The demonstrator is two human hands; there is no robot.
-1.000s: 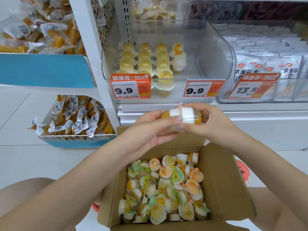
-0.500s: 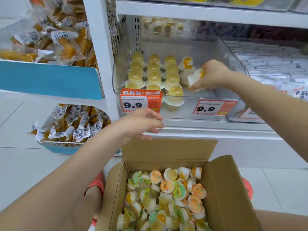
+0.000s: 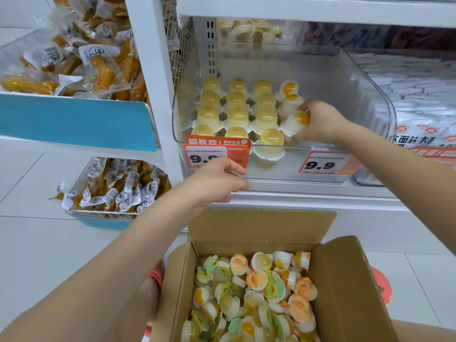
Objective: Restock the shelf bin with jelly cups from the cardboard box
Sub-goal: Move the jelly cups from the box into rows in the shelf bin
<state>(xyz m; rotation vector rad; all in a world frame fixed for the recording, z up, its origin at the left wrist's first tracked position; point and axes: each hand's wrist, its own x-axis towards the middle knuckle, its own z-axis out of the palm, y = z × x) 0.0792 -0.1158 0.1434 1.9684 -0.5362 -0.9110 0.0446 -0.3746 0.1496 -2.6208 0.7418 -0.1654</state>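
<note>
A: What's nearest?

B: The cardboard box (image 3: pixel 345 292), flaps open, its far flap standing up just below the shelf ledge (image 3: pixel 308 191). Loose jelly cups (image 3: pixel 256 287) lie heaped in it every way up, filling it from wall to wall and running out of the bottom of the view.

A: And the hands?

B: The left hand (image 3: pixel 217 181) hovers above the box's far-left corner, in front of the orange price tag (image 3: pixel 217 151). Its fingers are loosely bent and hold nothing. Bare floor tile (image 3: pixel 49 243) lies to its left.

A: The right one?

B: The right hand (image 3: pixel 320 122) reaches over the front lip of the clear shelf bin (image 3: pixel 385 104). Its fingers curl round one jelly cup (image 3: pixel 294 123), tilted, orange centre showing, at the front of the fourth column.

A: How full is the bin?

B: Neat rows of upturned cups (image 3: pixel 237 104) fill the left part; one cup (image 3: pixel 270 144) sits alone against the front wall. Right of the hand the bin floor is bare up to the curved right wall. The neighbouring bin holds white packets (image 3: pixel 419 95); to the far left stand baskets of yellow wrapped snacks (image 3: pixel 98 70).
</note>
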